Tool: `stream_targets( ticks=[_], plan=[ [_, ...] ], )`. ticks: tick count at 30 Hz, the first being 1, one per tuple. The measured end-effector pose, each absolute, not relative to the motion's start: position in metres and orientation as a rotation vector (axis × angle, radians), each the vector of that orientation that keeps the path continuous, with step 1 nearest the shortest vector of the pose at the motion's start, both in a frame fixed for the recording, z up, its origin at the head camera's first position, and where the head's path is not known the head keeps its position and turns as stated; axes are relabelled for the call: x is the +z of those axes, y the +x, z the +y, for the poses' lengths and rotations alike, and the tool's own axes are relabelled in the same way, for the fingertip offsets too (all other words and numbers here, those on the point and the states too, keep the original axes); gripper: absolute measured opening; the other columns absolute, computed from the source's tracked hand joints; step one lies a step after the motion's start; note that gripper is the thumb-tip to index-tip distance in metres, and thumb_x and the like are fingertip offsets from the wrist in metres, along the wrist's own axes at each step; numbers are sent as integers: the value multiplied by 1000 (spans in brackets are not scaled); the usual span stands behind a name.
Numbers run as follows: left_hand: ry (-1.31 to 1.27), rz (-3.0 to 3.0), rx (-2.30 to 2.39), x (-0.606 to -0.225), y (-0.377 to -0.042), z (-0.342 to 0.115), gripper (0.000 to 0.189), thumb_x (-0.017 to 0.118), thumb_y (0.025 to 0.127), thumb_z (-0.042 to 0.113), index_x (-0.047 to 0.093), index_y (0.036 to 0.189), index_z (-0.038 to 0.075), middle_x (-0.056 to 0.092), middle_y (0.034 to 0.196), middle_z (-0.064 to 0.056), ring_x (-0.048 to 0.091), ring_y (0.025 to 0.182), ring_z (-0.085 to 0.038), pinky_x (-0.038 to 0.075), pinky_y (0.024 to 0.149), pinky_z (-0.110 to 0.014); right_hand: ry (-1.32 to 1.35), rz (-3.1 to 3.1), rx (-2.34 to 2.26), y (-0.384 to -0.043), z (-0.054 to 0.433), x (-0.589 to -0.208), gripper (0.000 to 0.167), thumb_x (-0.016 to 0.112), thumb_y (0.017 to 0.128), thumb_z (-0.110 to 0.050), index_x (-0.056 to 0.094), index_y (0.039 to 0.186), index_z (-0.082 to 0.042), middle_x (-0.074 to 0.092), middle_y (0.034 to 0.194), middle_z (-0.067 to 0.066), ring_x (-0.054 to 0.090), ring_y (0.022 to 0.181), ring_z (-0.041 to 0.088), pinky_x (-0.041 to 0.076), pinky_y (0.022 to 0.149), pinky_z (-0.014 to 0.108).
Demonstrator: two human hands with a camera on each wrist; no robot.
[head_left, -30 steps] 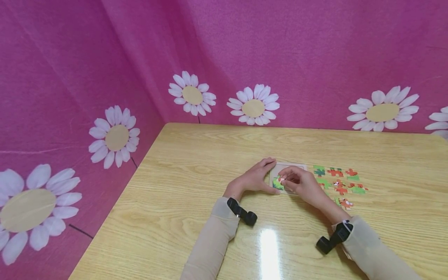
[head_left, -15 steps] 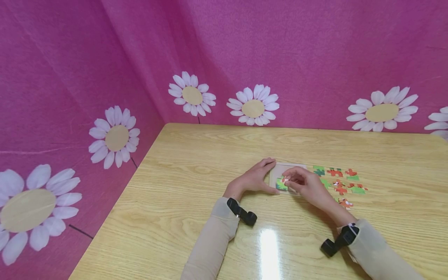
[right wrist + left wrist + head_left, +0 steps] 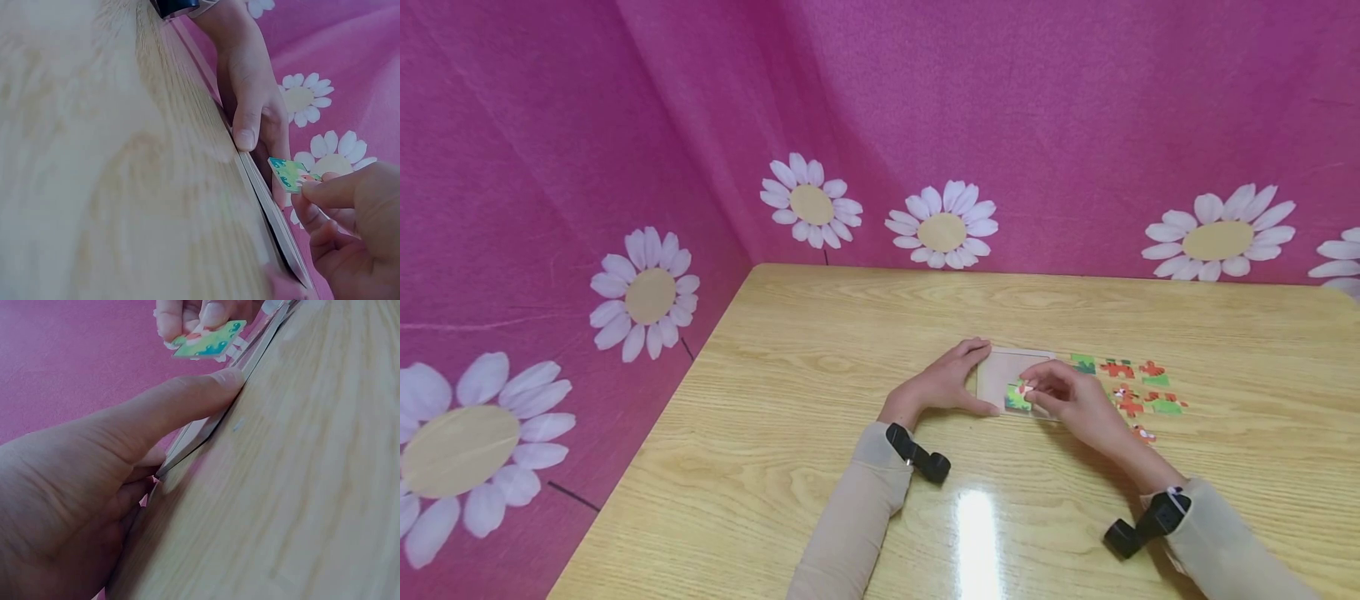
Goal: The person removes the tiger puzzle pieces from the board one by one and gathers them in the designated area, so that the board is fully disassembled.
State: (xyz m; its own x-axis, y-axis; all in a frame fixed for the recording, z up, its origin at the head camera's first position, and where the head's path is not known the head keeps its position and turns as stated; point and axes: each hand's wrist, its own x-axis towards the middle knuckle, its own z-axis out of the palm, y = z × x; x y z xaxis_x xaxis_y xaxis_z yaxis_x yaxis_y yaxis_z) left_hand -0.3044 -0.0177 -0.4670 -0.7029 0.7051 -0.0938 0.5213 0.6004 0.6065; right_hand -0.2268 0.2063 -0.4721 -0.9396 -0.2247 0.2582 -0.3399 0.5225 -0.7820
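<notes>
My right hand [image 3: 1078, 400] pinches a green jigsaw piece [image 3: 1018, 396] with teal and orange marks between thumb and fingers. The piece is raised over the lower part of a shallow, pale puzzle tray [image 3: 994, 375]; the right wrist view shows it tilted above the rim. My left hand [image 3: 943, 377] grips the left side of the tray, thumb at the near corner and fingers at the far one. In the left wrist view its thumb [image 3: 187, 400] lies on the tray edge. The right hand hides the tray's right part.
Several loose jigsaw pieces [image 3: 1127, 401] in orange and green lie in rough rows right of the tray, some hidden behind the right hand. The wooden table [image 3: 820, 375] meets a pink flowered cloth [image 3: 1060, 125] at its back and left.
My right hand has moved to the right with the jigsaw piece, from the tray's left part toward its middle. The left hand and the tray have stayed put.
</notes>
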Motion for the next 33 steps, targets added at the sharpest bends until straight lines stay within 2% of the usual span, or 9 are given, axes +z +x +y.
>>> stream_targets(
  ticks=[10, 18, 25, 33],
  plan=[
    [994, 2499, 829, -469, -306, -18, 101, 80, 78, 41, 24, 156, 9, 20, 163, -1, 20, 152, -16, 22, 125, -28, 417, -2654, 1394, -216, 221, -470, 21, 65, 92, -6, 65, 113, -8, 66, 104, 12, 58, 76, -1, 50, 57, 19],
    [1013, 2499, 818, -467, -305, -18, 100, 80, 78, 40, 25, 155, 8, 20, 163, -3, 21, 152, -17, 22, 125, -28, 409, -2617, 1383, -207, 235, -473, 21, 66, 92, -6, 65, 112, -9, 65, 95, -9, 58, 70, 3, 48, 51, 20],
    [1002, 2494, 823, -467, -305, -18, 100, 80, 78, 40, 25, 155, 8, 20, 163, -2, 21, 152, -16, 22, 125, -27, 418, -2573, 1345, -202, 246, -474, 24, 69, 89, -4, 66, 113, -7, 66, 95, -12, 60, 78, -5, 52, 64, 12],
    [981, 2485, 833, -467, -305, -18, 102, 80, 78, 40, 23, 156, 9, 19, 163, -1, 20, 152, -15, 21, 125, -27, 429, -2523, 1365, -197, 260, -475, 23, 69, 88, 0, 65, 111, -2, 61, 103, -27, 61, 80, -9, 51, 67, 8]
  ],
)
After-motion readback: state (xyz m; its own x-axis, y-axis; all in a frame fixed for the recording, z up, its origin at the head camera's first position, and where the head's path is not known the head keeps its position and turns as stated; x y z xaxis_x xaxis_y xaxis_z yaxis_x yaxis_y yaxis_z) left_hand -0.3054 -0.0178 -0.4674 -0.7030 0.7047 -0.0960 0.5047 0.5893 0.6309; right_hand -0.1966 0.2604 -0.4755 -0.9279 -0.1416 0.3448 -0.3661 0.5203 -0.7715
